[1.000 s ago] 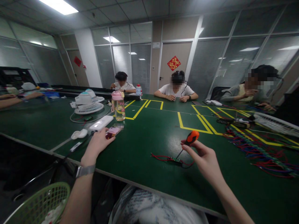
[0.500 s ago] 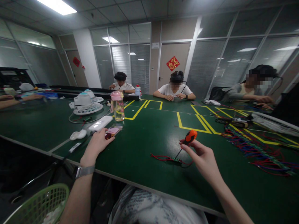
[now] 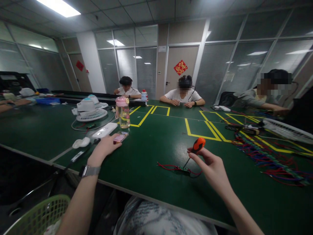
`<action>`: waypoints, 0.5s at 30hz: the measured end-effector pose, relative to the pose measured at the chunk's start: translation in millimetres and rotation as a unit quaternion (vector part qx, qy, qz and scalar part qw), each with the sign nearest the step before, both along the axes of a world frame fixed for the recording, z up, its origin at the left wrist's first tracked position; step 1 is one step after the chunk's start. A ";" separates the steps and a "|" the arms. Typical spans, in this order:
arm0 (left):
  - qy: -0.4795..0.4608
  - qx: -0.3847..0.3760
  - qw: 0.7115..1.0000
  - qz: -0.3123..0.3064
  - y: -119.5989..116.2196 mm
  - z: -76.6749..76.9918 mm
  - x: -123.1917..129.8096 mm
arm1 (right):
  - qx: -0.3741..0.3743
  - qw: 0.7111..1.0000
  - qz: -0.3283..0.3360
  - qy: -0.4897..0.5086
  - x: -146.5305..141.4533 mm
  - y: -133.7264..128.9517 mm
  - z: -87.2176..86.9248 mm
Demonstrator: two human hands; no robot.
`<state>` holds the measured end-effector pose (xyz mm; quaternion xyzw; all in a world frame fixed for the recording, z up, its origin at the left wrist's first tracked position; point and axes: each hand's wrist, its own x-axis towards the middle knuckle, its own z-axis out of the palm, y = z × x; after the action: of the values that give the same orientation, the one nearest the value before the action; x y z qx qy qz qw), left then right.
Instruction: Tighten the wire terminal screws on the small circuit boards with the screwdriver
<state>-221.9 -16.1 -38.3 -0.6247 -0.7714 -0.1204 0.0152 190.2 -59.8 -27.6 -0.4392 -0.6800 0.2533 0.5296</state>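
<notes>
My right hand [image 3: 209, 161] pinches a screwdriver [image 3: 198, 145] with an orange and black handle. Its thin shaft slants down to a small green circuit board [image 3: 183, 169] lying on the table, and the tip appears to touch the board. Red wires [image 3: 166, 167] run out from both ends of the board. My left hand [image 3: 105, 147] lies with fingers stretched over a flat pink-and-dark object that looks like a phone [image 3: 120, 137], covering its near part. Some left fingertips are hard to make out.
A pink-lidded bottle [image 3: 123, 112], a white power strip [image 3: 105, 130] and white fans [image 3: 91, 111] stand left. Many wired circuit boards [image 3: 269, 156] lie right, near a white fan grille [image 3: 288, 129]. Yellow tape [image 3: 202, 135] marks the green table. Co-workers sit opposite; a green basket [image 3: 46, 209] is below left.
My left hand has shifted slightly over the phone-like object. My right hand and the screwdriver have barely moved, and the board lies where it was.
</notes>
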 end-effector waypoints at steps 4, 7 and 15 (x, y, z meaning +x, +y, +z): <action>-0.009 0.051 0.998 -0.034 -6.6 -7.3 0.9 | 0.003 1.000 -0.002 -0.001 0.9 0.2 -1.2; -0.010 0.053 0.998 -0.034 -6.0 -11.3 0.1 | 0.005 1.000 -0.005 -0.003 2.0 1.4 -3.4; -0.014 0.080 0.997 0.003 -11.8 -13.3 7.5 | 0.001 1.000 -0.003 -0.003 1.1 0.7 -1.7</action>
<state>-214.4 -27.8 -51.6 -0.6171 -0.7614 -0.1909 0.0546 191.3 -59.1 -29.3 -0.4414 -0.6809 0.2500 0.5283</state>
